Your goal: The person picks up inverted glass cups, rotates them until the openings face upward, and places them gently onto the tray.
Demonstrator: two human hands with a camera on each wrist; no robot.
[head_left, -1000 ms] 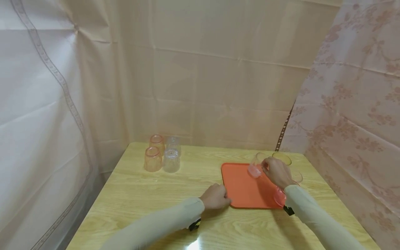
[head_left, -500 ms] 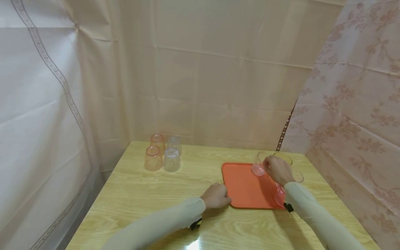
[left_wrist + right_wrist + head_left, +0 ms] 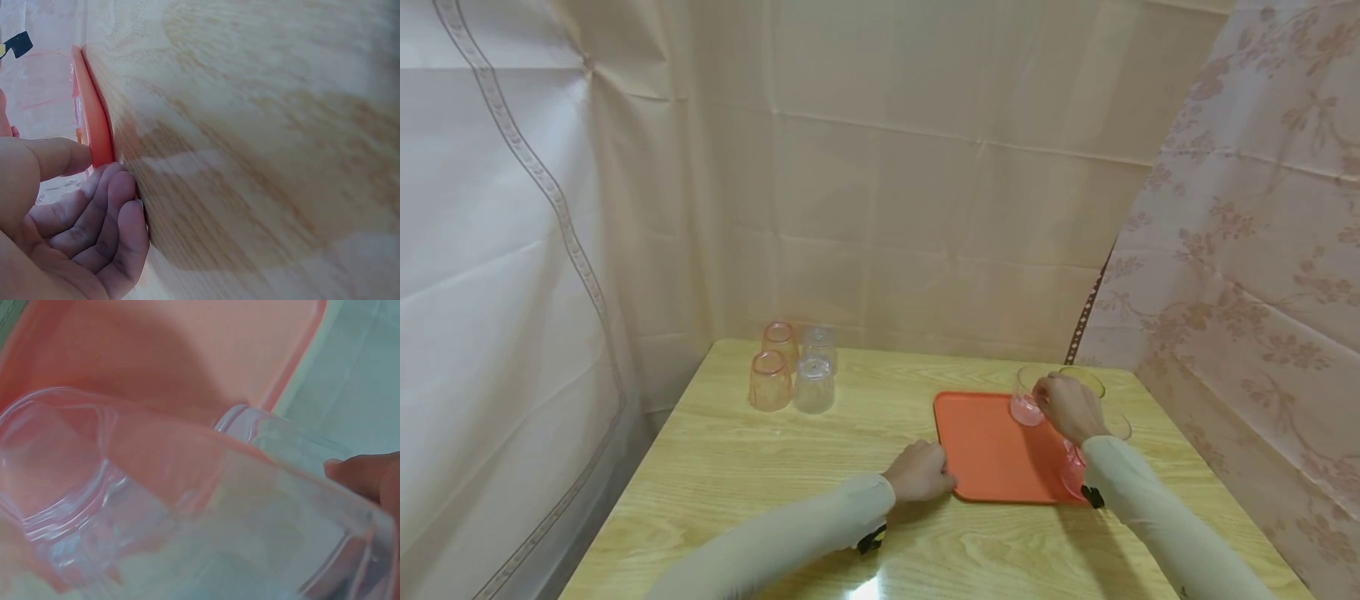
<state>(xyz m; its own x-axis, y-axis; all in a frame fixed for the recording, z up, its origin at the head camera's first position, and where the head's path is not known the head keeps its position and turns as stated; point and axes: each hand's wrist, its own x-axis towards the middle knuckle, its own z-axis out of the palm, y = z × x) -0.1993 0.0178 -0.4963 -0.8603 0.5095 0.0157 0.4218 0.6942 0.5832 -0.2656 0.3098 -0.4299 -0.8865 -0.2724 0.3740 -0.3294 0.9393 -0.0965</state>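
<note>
orange tray (image 3: 988, 450) beside upturned cups (image 3: 792, 379)

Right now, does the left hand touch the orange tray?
Touching. In the left wrist view, the left hand has its thumb and curled fingers against the edge of the orange tray, with no gap visible.
</note>
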